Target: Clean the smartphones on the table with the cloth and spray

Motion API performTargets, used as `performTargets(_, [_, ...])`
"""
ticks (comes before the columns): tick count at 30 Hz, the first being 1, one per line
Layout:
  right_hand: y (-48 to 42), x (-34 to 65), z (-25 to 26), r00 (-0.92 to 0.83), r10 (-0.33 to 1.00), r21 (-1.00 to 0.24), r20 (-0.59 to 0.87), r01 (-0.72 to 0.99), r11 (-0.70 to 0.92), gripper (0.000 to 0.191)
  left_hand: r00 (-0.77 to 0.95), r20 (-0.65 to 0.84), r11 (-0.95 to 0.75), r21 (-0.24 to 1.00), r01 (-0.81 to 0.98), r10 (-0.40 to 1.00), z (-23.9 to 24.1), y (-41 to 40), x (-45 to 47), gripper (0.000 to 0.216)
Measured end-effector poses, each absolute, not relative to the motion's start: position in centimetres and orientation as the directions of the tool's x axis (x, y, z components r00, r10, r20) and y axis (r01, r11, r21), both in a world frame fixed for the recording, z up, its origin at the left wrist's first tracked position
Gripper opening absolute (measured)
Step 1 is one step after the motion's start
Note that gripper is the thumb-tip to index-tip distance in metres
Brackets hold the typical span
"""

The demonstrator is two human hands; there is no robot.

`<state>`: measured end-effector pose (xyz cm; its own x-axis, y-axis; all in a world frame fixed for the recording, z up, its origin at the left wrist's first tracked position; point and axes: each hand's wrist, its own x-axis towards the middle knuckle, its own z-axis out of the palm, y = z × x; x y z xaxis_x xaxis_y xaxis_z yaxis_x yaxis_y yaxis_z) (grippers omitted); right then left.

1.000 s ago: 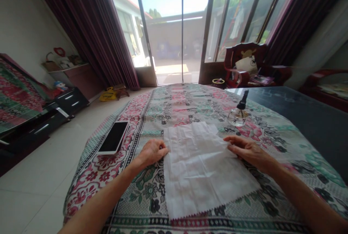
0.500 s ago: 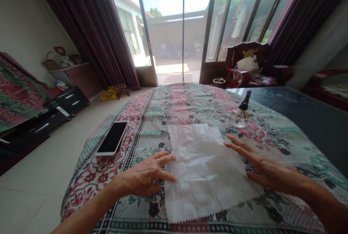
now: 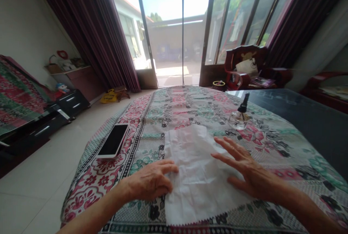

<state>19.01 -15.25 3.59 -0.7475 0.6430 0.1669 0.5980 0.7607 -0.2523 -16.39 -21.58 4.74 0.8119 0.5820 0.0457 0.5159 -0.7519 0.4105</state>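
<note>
The white cloth (image 3: 198, 179) lies flat on the flowered tablecloth (image 3: 179, 107) before us. Our left hand (image 3: 150, 182) and right hand (image 3: 251, 172), both open and gripping nothing, have slid inward onto it (pressing creases out); phone (image 3: 113, 145) and spray bottle (image 3: 239, 117) sit apart.

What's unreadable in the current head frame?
- Head view, cloth: parts hidden under left hand and right hand.
- Head view, left fingers: pinching or pressing flat, knuckles hide it.
- Head view, bottle: contents too small to tell.
- Head view, phone: screen dark.
</note>
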Motion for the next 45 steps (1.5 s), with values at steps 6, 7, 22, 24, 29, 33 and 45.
performTargets(6, [-15.2,18.3,3.8,-0.793,0.608,-0.335,0.034,0.564,0.754,0.031,0.777,0.072,-0.668,0.564,0.486,0.626,5.9,-21.4,-17.7,0.014])
performTargets(7, [-15.0,18.3,3.8,-0.787,0.615,-0.37,0.046,0.559,0.743,0.027,0.771,0.072,-0.65,0.59,0.479,0.633,6.2,-21.4,-18.2,0.015])
performTargets(22, [-6.8,13.2,1.8,-0.351,0.908,-0.296,0.229,0.864,0.408,0.019,0.741,-0.014,-0.536,0.682,0.498,0.671,6.0,-20.1,-18.4,0.026])
performTargets(24, [-6.9,13.7,1.7,-0.337,0.898,-0.266,0.282,0.872,0.411,0.021,0.718,-0.017,-0.479,0.734,0.482,0.696,5.8,-20.0,-18.7,0.026])
performTargets(29, [-6.0,17.3,1.8,-0.107,0.901,-0.217,0.421,0.952,0.215,0.026,0.595,-0.123,-0.083,0.948,0.307,0.795,4.5,-19.3,-19.2,0.006])
performTargets(33, [-5.6,18.8,2.4,-0.146,0.919,-0.329,0.367,0.903,0.275,0.034,0.499,-0.159,0.052,0.974,0.221,0.852,3.8,-18.9,-18.8,0.012])
performTargets(45, [-11.5,17.2,5.8,-0.732,0.677,-0.553,0.081,0.532,0.641,0.028,0.736,-0.167,-0.122,0.939,0.322,0.656,7.7,-15.5,-17.2,0.011])
